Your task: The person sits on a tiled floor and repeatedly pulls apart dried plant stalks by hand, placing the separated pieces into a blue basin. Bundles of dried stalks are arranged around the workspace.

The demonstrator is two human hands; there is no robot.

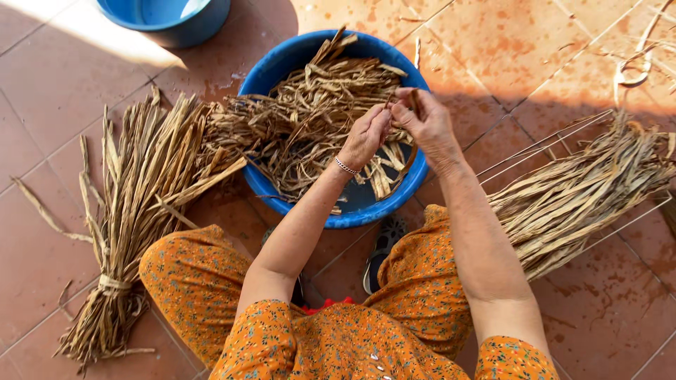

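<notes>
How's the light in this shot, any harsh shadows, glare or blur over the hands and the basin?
Head view: hard sunlight on the tiled floor at top; a sharp-edged shadow covers the blue basin, the left hand and the right hand. No glare; focus is crisp, with slight wide-angle bending at the edges.

Basin (278,67) sitting frame centre, strips (317,112) lying inside; tied bundle (141,204) lying left, loose bundle (577,197) right, second basin (204,28) upper left.

Hard sunlight brightens the top tiles, a broad shadow covers the rest, and everything stays sharp.
</notes>
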